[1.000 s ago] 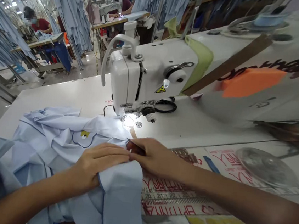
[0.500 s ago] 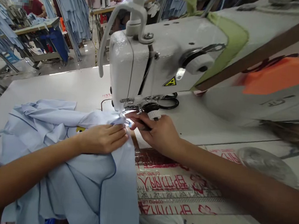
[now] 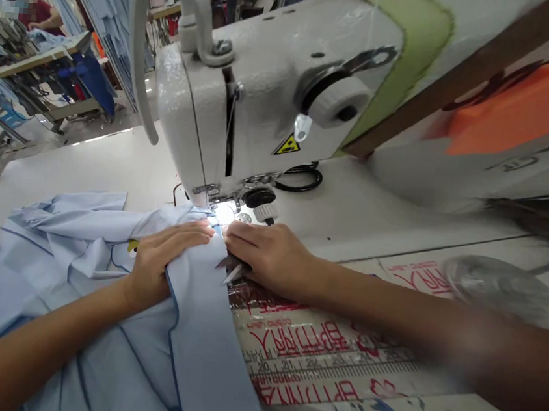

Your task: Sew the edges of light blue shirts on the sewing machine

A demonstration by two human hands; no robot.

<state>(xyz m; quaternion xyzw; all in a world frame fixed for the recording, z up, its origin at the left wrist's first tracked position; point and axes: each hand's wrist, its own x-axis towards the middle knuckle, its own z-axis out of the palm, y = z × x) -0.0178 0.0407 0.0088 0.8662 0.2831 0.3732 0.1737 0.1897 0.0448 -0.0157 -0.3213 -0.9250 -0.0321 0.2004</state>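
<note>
A light blue garment [image 3: 212, 330] with dark blue piping lies in folds over the machine bed and reaches up under the sewing machine's presser foot [image 3: 210, 208]. My left hand [image 3: 166, 256] rests on the cloth, fingers stretched out flat toward the lit needle area; its thumb is hidden. Just right of the cloth edge, my right hand [image 3: 269, 254] is closed around thread snips [image 3: 234, 272], whose pointed blades show below the palm. Its fingertips are bent together beside the garment's edge; whether they also pinch cloth cannot be made out.
The white sewing machine head [image 3: 266, 100] stands over the table. Black-handled scissors [image 3: 304, 177] lie behind the needle area. A printed ruler tape [image 3: 317, 363] runs along the front, with a clear round object [image 3: 501, 288] at right. Another person [image 3: 44, 14] works at the back left.
My left hand has slid back left and flattened on the cloth. My right hand has drawn away from the needle, and the snips' blades now show. The view has shifted closer.
</note>
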